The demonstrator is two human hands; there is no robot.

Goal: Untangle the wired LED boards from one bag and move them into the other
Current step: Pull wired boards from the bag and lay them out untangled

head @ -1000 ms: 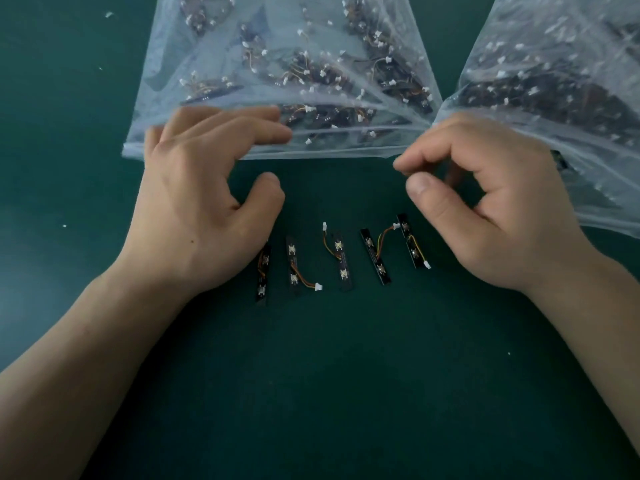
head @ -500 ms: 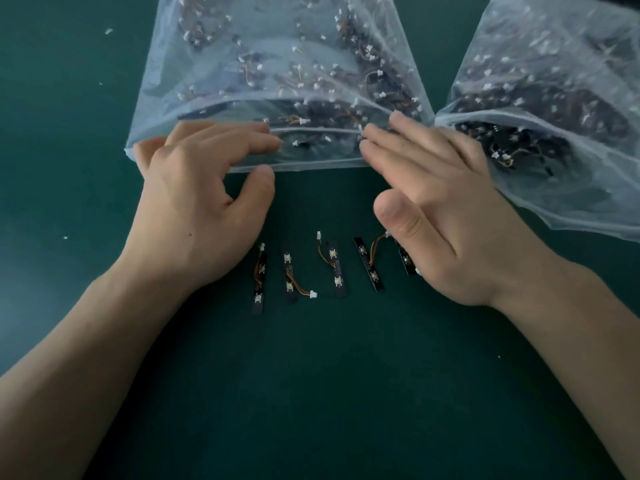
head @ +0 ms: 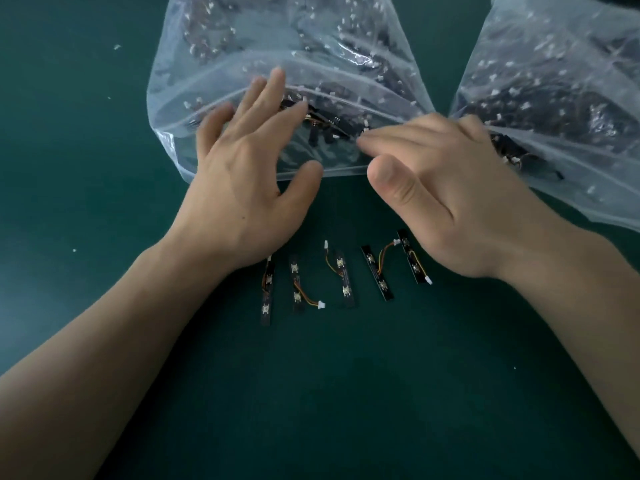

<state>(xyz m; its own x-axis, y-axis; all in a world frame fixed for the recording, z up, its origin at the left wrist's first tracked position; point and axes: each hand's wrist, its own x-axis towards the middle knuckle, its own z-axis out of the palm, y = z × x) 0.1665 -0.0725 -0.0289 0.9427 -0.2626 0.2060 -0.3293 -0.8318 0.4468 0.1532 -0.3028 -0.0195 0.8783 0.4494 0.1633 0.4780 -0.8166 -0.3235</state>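
Note:
Two clear plastic bags full of tangled black LED boards with white connectors lie at the back: the left bag [head: 277, 39] and the right bag [head: 561, 81]. My left hand [head: 246, 188] lies flat with straight fingers reaching into the left bag's open mouth, its thumb at the near lip. Straight fingers of my right hand [head: 450, 199] point left at the right corner of that mouth, thumb spread apart; whether they lift the upper lip I cannot tell. Several separated LED boards [head: 344, 282] with short orange wires lie in a row on the table in front of my wrists.
The green table mat [head: 346, 393] stretches toward me. A few small white specks [head: 117, 47] lie on the mat at the left. The right bag's mouth touches my right hand's far side.
My left hand has slid forward, its fingers going from the bag's lip into the open mouth. My right hand has shifted to the mouth's right corner. The bag mouth gapes wider.

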